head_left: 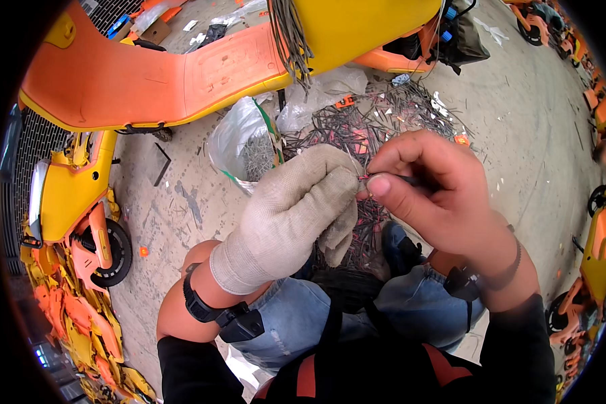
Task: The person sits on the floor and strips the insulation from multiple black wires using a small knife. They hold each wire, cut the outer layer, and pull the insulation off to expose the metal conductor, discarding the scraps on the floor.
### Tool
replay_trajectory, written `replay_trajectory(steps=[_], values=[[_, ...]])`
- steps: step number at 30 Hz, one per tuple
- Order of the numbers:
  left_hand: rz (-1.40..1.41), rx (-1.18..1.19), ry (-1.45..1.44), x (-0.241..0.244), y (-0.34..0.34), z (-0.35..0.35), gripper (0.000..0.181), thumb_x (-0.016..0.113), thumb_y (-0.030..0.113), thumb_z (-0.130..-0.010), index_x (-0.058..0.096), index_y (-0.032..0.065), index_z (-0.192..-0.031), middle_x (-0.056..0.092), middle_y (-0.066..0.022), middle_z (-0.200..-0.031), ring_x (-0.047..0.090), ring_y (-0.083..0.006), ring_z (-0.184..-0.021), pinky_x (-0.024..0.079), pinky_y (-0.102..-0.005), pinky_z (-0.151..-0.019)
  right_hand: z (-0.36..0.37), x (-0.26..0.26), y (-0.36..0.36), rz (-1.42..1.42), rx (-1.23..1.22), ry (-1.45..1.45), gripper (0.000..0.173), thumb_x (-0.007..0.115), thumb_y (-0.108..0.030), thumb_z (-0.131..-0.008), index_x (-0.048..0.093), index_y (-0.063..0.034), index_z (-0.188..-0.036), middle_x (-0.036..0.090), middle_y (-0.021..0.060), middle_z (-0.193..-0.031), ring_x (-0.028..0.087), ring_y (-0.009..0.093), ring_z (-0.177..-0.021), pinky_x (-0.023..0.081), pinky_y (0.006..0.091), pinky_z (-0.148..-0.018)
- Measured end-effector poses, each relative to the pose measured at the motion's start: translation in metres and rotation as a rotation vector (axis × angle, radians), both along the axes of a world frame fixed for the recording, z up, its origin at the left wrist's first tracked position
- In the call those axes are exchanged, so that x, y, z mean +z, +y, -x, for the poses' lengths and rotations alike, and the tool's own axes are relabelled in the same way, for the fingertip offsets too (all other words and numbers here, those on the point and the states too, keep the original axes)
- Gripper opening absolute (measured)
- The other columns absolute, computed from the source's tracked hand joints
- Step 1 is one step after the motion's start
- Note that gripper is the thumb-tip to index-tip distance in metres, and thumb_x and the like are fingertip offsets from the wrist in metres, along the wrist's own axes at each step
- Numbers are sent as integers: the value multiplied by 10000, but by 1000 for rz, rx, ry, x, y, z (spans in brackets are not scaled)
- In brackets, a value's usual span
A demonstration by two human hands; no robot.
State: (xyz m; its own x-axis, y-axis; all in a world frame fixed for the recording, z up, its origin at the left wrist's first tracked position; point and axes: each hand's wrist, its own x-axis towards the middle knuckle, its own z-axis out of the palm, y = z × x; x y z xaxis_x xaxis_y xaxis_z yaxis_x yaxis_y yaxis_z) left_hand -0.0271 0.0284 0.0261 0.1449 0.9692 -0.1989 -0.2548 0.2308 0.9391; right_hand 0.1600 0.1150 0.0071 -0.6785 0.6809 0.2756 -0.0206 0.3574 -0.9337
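My left hand (298, 212), in a pale knitted work glove, meets my right hand (429, 187) in front of me. A thin dark cable (413, 180) is pinched between the bare right thumb and forefinger. Its end, with a reddish strand, reaches the gloved fingertips, which close on it; the exact grip is hidden by the glove. Below both hands, a heap of cut grey and pink cable pieces (328, 126) covers the floor. Left of the heap stands an open plastic sack (232, 144) with many thin grey strands inside.
An orange and yellow scooter body (222, 65) lies beyond the heap, a bundle of grey cables (289, 38) draped over it. Another yellow scooter (70, 197) stands at left above piled body panels (81, 313). More scooters (598, 252) line the right rim.
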Motion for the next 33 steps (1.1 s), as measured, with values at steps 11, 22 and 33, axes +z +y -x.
replay_trajectory(steps=[11,22,33], values=[[-84,25,-1,-12,0,-4,190,464,185,-1060,525,6,-1075,500,-30,-669,492,-109,-520,425,-255,-478,0,7,-2,43,-15,-19,89,669,-105,-939,635,-23,-931,654,17,-696,604,91,-591,470,241,-537],[-169,2,44,-18,-1,-3,206,469,206,-1063,541,13,-1076,522,-27,-699,512,-104,-562,440,-253,-512,-3,5,-1,88,6,-81,187,624,-221,-987,636,-43,-933,656,52,-724,617,155,-579,483,284,-541],[-326,30,150,-33,0,-3,263,545,271,-1022,545,13,-1074,551,-50,-827,528,-116,-617,482,-296,-556,-6,4,0,-77,60,-106,257,507,-219,-1050,594,-4,-940,562,12,-637,535,79,-551,432,236,-517]])
